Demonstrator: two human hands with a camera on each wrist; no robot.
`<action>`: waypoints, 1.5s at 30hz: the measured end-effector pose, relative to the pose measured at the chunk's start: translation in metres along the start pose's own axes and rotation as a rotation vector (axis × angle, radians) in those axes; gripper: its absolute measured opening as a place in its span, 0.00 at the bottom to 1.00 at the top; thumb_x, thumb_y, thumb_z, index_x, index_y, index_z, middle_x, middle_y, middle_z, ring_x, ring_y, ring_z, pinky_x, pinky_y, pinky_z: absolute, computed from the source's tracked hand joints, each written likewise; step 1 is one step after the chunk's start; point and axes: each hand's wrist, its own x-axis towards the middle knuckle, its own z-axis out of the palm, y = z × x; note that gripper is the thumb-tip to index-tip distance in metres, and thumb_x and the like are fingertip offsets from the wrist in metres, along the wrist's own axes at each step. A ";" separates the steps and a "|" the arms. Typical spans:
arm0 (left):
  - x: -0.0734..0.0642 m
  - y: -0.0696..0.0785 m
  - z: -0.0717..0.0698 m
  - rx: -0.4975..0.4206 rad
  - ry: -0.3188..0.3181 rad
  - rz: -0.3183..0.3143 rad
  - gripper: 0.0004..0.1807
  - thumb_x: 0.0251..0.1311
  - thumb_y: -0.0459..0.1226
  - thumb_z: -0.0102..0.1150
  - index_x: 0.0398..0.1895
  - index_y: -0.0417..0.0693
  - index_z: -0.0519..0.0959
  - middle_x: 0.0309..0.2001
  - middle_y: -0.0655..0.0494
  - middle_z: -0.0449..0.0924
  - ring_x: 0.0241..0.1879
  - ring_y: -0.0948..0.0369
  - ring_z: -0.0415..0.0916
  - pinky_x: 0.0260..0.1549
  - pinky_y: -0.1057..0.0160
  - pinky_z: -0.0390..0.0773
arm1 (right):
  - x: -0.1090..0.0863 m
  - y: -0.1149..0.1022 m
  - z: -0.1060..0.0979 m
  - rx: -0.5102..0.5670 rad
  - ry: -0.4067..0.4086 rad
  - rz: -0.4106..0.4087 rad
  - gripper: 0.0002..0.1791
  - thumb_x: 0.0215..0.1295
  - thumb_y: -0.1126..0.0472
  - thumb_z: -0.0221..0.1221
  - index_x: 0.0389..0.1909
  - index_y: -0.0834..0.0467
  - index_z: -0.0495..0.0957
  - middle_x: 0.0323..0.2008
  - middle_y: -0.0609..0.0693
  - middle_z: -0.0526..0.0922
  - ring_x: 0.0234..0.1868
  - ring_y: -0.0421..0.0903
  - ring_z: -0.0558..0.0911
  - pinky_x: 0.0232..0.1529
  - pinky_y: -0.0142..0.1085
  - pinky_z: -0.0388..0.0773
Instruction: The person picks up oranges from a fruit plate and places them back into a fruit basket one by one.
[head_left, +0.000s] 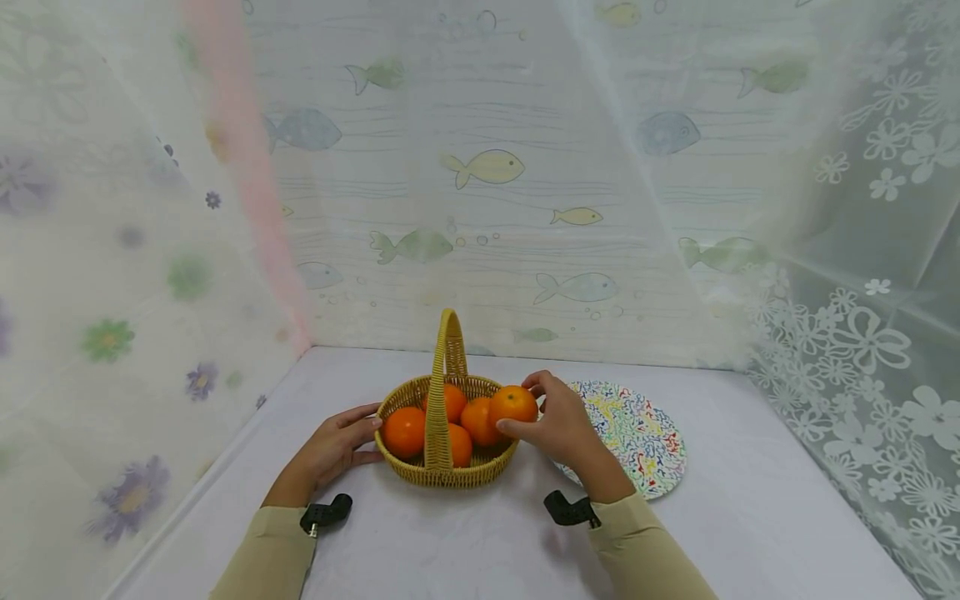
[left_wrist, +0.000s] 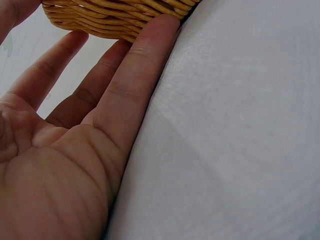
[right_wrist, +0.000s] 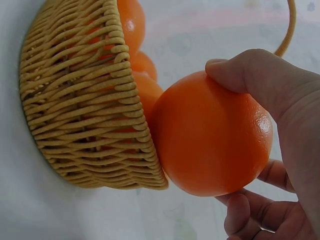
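A yellow wicker basket [head_left: 450, 477] with a tall arched handle [head_left: 438, 400] stands on the white table, several oranges [head_left: 405, 432] inside. At its right rim my right hand [head_left: 564, 423] pinches another orange [head_left: 513, 403] between thumb and fingers. In the right wrist view this held orange [right_wrist: 212, 135] overlaps the rim of the basket [right_wrist: 85, 110], beside the ones inside. My left hand [head_left: 333, 446] rests against the basket's left side. Seen from the left wrist, its fairly straight fingers [left_wrist: 125, 90] touch the woven wall low down, close to the tabletop.
Right of the basket lies a round, flat mat [head_left: 637, 433] with a multicoloured squiggle pattern, partly behind my right hand and forearm. A fish-print curtain [head_left: 487, 250] hangs along the table's back edge, with flowered curtains at the left and right.
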 end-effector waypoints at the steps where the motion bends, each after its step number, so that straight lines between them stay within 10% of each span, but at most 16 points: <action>1: 0.000 0.000 0.000 0.002 0.001 0.000 0.33 0.72 0.42 0.62 0.77 0.43 0.66 0.69 0.46 0.73 0.60 0.54 0.80 0.55 0.45 0.85 | 0.000 0.000 0.001 -0.001 0.000 -0.005 0.35 0.49 0.40 0.78 0.54 0.48 0.75 0.48 0.49 0.82 0.46 0.54 0.79 0.41 0.38 0.80; 45: -0.001 0.001 0.002 0.002 0.020 -0.012 0.33 0.72 0.43 0.63 0.77 0.44 0.67 0.71 0.45 0.72 0.61 0.53 0.79 0.55 0.45 0.85 | -0.008 -0.007 0.017 -0.015 -0.149 -0.046 0.36 0.52 0.38 0.77 0.57 0.48 0.76 0.48 0.45 0.84 0.47 0.44 0.81 0.46 0.40 0.85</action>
